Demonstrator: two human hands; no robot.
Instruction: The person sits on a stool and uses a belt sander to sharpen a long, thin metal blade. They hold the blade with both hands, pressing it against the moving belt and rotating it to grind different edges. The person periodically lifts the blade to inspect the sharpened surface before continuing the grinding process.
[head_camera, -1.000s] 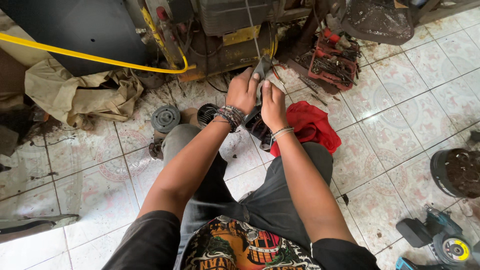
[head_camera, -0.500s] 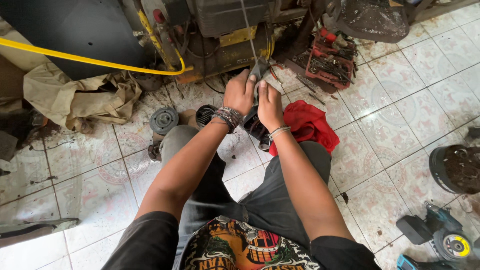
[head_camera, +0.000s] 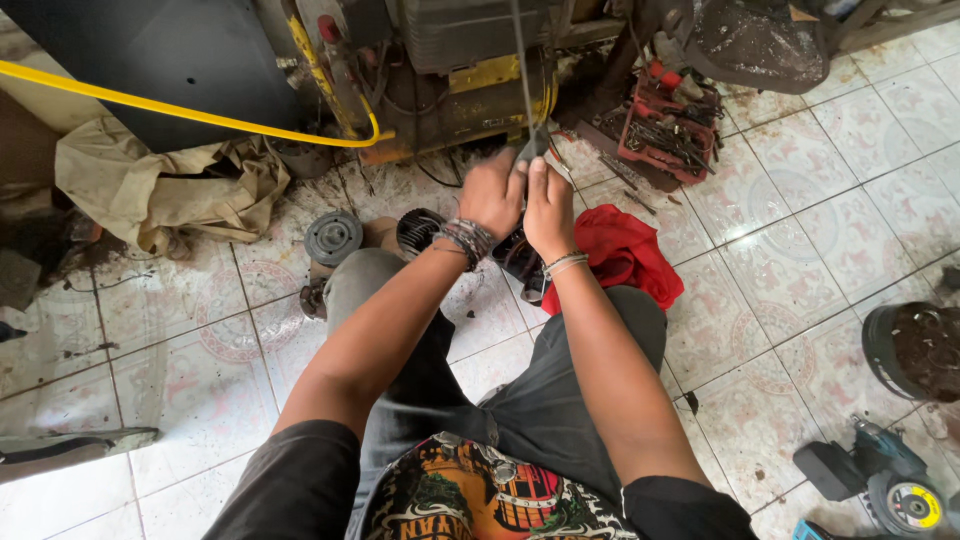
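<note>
Head view looks down on a person sitting on a patterned tile floor (head_camera: 780, 290), knees drawn up, facing a big grimy machine (head_camera: 450, 60) with a yellow and grey body. I will place the rest by that machine. A yellow hose (head_camera: 180, 110) runs across its left side and curls in at its base. Left of it lies a crumpled tan cloth (head_camera: 170, 190). Right of it stands a red tool tray (head_camera: 670, 130) full of dark hand tools. In front of it, just by the person's right knee, is a red rag (head_camera: 625, 250). Far out to the front right sits an angle grinder (head_camera: 880, 480), with a black round tub (head_camera: 915, 350) a bit nearer. A grey pulley (head_camera: 333, 238) and a black ribbed part (head_camera: 418, 230) lie in front of the machine to the left.

Both hands meet right before the machine's base. The left hand (head_camera: 492, 195) and right hand (head_camera: 548, 208) have their fingers curled tight together around a small dark grey part (head_camera: 533, 150) from which a thin cable rises. A dark engine piece (head_camera: 520, 262) sits beneath the wrists.
</note>
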